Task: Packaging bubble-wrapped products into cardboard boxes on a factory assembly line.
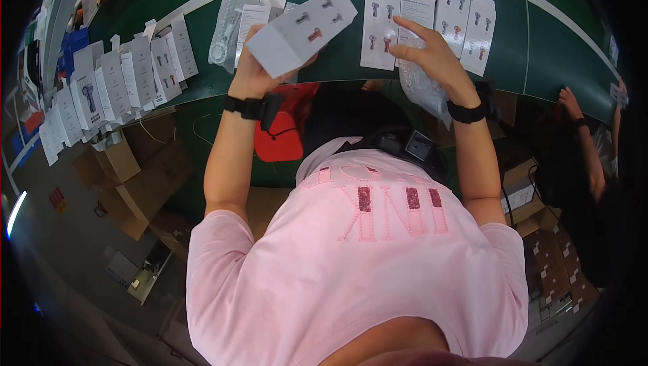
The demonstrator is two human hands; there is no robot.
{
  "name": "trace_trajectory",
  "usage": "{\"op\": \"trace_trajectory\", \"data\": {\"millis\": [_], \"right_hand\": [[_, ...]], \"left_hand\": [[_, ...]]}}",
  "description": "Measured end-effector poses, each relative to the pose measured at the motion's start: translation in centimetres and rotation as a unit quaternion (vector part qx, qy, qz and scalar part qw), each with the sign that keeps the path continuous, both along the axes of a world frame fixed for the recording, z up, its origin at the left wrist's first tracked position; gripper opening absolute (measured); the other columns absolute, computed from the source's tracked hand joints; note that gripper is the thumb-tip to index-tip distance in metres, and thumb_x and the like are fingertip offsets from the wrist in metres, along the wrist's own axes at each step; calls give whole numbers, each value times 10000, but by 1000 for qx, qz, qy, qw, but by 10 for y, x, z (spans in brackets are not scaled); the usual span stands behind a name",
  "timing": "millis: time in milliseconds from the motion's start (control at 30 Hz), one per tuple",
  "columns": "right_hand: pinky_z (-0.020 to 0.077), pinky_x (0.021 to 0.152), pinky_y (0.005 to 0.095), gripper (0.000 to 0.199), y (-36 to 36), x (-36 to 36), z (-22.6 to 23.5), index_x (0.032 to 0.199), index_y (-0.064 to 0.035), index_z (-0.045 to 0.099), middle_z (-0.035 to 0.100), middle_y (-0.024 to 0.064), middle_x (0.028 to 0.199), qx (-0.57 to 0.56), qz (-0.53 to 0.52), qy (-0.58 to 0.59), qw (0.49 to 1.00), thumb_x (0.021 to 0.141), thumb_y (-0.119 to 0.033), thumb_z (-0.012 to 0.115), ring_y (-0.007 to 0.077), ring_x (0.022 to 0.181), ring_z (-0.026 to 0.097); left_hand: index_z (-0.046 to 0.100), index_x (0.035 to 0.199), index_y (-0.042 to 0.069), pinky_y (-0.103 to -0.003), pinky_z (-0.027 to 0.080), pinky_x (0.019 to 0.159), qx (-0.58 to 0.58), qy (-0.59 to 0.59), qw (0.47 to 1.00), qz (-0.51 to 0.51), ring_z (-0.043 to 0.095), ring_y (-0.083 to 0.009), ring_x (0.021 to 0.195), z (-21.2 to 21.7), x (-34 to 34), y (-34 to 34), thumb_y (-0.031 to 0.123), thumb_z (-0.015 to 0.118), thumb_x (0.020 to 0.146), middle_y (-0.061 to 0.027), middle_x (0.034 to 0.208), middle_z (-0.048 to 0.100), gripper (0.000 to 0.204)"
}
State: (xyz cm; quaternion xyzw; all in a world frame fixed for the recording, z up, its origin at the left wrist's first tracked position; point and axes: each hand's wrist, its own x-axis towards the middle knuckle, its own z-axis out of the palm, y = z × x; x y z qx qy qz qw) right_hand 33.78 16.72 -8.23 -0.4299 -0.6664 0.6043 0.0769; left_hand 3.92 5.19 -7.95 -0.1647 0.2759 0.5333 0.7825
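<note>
My left hand (251, 72) holds a white carton box (300, 28) with small printed pictures, tilted, its end flap open, above the green belt (337, 62). My right hand (432, 62) grips a clear crinkled plastic bag (422, 89) just right of the box. Both wrists wear black bands. Flat white cartons (422, 18) lie in a row on the belt beyond my right hand. A clear bagged item (226, 32) and white leaflets lie beyond my left hand.
More white cartons (121, 79) are lined along the belt at the left. A red object (280, 133) sits under the belt edge. Brown cardboard boxes (135, 177) stand on the floor at left. Another person's hand (568, 104) reaches the belt at right, above boxes of packed goods (557, 265).
</note>
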Motion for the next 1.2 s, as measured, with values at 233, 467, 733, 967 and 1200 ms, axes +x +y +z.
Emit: {"op": "trace_trajectory", "data": {"millis": [233,467,733,967,1200], "right_hand": [[435,928,336,466,1,-40,-4,1249,-50,560,623,120,1101,-133,-6,117,984,829,-211,681,221,988,602],[469,740,282,184,-13,-60,20,814,-7,643,616,58,788,-136,15,55,989,827,-188,675,145,782,590],[436,702,234,193,-35,-83,74,835,-1,652,631,44,784,-36,48,-13,998,807,-192,655,113,732,580],[481,768,283,297,37,-18,162,1046,8,610,630,121,951,-7,-155,291,944,890,-232,527,166,860,608],[472,906,414,414,-6,-92,173,1219,28,532,552,179,1179,429,-259,184,846,961,-281,437,245,1060,555]], "left_hand": [[233,1479,86,-597,465,898,76,-156,985,-20,444,-488,1194,-7,26,-60,465,432,872,-331,1456,225,743],[349,1399,-34,-380,441,955,25,576,798,-172,542,-349,1147,41,39,-62,321,724,787,-196,1330,499,800],[337,1365,-94,-404,424,936,129,865,435,-216,526,-395,1090,44,79,-31,409,865,580,-275,1221,512,1071],[528,1241,-42,-265,434,834,226,482,838,-117,572,-147,921,66,45,-53,349,568,867,-90,1038,628,543],[558,1109,-76,-291,418,701,344,602,718,-60,540,-170,763,87,39,-50,272,403,897,-112,859,631,436]]}}
